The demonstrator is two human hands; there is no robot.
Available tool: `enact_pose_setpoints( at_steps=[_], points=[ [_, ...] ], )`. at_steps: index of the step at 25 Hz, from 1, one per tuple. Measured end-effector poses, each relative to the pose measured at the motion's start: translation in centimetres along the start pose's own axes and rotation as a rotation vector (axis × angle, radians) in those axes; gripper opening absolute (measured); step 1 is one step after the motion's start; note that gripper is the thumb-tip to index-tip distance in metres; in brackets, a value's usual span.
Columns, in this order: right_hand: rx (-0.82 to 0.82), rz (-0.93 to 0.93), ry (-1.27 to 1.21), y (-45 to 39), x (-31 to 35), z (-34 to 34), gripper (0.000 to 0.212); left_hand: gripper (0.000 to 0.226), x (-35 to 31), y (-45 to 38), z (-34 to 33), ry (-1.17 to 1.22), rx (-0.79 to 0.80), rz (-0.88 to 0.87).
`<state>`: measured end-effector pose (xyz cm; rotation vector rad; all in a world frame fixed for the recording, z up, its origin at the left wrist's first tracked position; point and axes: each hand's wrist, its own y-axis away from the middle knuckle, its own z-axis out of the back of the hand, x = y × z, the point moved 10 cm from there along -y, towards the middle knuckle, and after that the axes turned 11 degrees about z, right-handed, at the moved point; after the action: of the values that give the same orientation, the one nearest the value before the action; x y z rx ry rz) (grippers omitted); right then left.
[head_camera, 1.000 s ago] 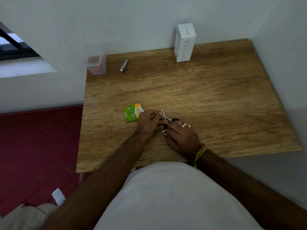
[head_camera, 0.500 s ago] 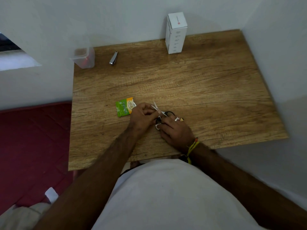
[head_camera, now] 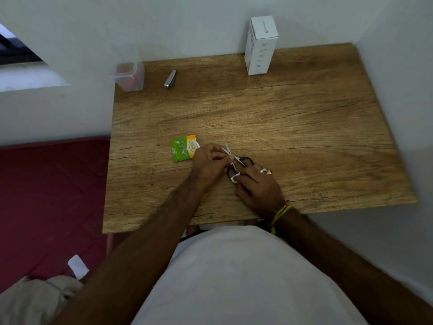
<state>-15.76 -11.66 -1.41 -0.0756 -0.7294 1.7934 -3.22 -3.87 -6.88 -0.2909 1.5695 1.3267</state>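
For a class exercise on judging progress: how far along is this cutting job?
Done: green sachet lies aside on the table. In hand: left hand pinches a white scrap at the scissors, whose black handles the right hand grips. Left: finishing the cut; its progress is hidden.

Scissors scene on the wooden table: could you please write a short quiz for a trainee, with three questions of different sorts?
1. True or false: the green sachet lies flat on the table, beside the left hand.
2. What stands upright at the table's far edge? A) white box B) mug C) bottle
3. Fill in: the scissors that the right hand touches have ___ handles.
Key: 1 true; 2 A; 3 black.
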Motion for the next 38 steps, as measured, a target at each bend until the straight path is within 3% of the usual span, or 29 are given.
enact_pose_setpoints(
  at_steps=[38],
  points=[
    [-0.12,-0.139,0.021,-1.8,-1.7,-0.1,0.012,0.022,0.3,-0.5,-0.1,-0.001,0.043,0.047]
  ],
)
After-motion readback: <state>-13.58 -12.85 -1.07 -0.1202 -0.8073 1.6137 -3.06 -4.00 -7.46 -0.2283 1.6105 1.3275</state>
